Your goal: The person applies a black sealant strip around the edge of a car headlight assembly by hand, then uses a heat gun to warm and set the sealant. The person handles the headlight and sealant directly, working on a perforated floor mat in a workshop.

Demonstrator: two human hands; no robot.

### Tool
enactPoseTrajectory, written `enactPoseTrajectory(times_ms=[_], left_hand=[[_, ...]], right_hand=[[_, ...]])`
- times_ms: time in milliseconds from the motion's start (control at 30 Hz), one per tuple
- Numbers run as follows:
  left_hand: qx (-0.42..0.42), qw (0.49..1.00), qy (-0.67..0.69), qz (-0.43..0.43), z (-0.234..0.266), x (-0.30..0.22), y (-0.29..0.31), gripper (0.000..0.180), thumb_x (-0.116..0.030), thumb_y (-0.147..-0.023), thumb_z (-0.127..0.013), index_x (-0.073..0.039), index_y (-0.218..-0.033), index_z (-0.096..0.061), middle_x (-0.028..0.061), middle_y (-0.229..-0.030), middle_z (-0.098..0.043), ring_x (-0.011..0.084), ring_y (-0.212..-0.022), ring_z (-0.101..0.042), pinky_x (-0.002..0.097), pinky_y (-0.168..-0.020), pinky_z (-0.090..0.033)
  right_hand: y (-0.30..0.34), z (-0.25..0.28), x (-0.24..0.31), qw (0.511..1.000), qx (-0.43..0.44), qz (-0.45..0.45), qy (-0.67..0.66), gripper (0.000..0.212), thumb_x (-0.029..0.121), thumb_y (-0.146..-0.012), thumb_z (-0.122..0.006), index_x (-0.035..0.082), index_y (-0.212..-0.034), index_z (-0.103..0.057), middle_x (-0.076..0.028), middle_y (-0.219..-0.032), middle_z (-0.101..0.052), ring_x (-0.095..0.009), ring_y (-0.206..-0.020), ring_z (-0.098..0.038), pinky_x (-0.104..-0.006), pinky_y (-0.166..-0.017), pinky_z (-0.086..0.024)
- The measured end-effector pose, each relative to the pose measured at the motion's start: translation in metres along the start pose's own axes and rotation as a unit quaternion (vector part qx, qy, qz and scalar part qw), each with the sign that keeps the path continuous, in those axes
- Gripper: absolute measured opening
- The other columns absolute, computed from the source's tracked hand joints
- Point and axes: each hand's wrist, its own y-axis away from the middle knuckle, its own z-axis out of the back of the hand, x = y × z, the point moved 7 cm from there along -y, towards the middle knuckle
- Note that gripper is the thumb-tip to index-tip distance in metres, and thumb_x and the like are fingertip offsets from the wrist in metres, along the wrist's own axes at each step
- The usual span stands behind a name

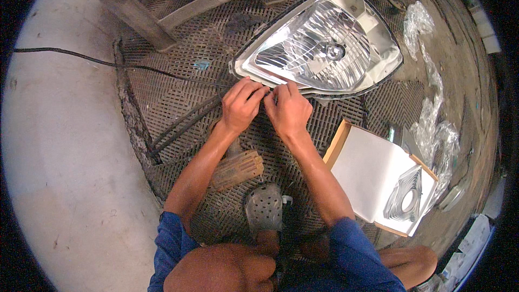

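Note:
A car headlight [330,48] lies on the mat, its chrome reflector facing up and a dark strip running along its pale housing's rim. My left hand [241,105] is at the near rim, fingers bent and pinched together. Close beside it, my right hand [288,108] is also closed in a pinch at the same edge. Between the fingertips something small and dark shows, too hidden to name. A black cable [157,70] runs from the left toward my left hand.
An open cardboard box [357,173] with a coiled pale strip [406,197] lies at the right. Crumpled clear plastic [430,103] stretches behind it. A plastic stool [205,0] stands at far left. A yellowish block-shaped object [238,170] rests below my left wrist, near my clog [264,207].

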Motion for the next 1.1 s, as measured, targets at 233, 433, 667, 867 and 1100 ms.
enactPoseTrajectory(times_ms=[233,433,667,867,1100], left_hand=[[0.024,1.0,0.012,0.0,0.0,0.004,0.002,0.025,-0.001,-0.075,-0.074,-0.006,-0.1,-0.073,0.0074,-0.1,-0.069,0.0316,-0.101,-0.066,0.0443,-0.095,-0.054],[0.005,1.0,-0.005,0.015,-0.001,0.001,0.003,0.02,-0.004,-0.079,-0.072,-0.006,-0.099,-0.072,0.0062,-0.1,-0.067,0.0307,-0.101,-0.065,0.0424,-0.091,-0.055],[0.007,1.0,0.015,0.0,-0.002,0.001,0.003,0.019,-0.004,-0.079,-0.072,-0.003,-0.097,-0.072,0.0081,-0.099,-0.068,0.0318,-0.1,-0.066,0.0426,-0.09,-0.056],[-0.007,1.0,0.012,0.007,-0.003,0.002,0.006,0.02,-0.002,-0.076,-0.071,-0.002,-0.096,-0.072,0.0092,-0.1,-0.068,0.0322,-0.1,-0.066,0.043,-0.091,-0.055],[-0.005,0.999,0.043,0.015,-0.004,0.005,0.003,0.022,0.001,-0.074,-0.07,-0.001,-0.096,-0.072,0.0098,-0.098,-0.068,0.032,-0.098,-0.065,0.0431,-0.092,-0.055]], right_hand=[[-0.015,0.023,-0.006,0.997,0.042,0.003,-0.06,0.016,0.022,-0.082,-0.07,0.006,-0.084,-0.067,-0.014,-0.087,-0.064,-0.038,-0.076,-0.067,-0.0482,-0.066,-0.053],[0.014,0.019,-0.002,1.0,0.017,0.006,-0.002,0.016,0.022,-0.089,-0.066,0.007,-0.089,-0.067,-0.013,-0.088,-0.063,-0.036,-0.075,-0.066,-0.0472,-0.063,-0.054],[0.015,0.002,0.005,0.998,-0.029,-0.046,0.038,0.016,0.021,-0.09,-0.069,0.006,-0.088,-0.069,-0.013,-0.088,-0.062,-0.037,-0.069,-0.066,-0.0466,-0.058,-0.052],[0.005,0.0,0.004,0.999,-0.017,-0.041,0.006,0.014,0.02,-0.085,-0.071,0.005,-0.085,-0.069,-0.014,-0.085,-0.063,-0.037,-0.067,-0.065,-0.047,-0.058,-0.051],[-0.007,-0.002,-0.001,0.995,0.005,0.007,-0.103,0.023,0.027,-0.082,-0.071,0.004,-0.081,-0.067,-0.015,-0.081,-0.062,-0.037,-0.072,-0.065,-0.0476,-0.064,-0.051]])
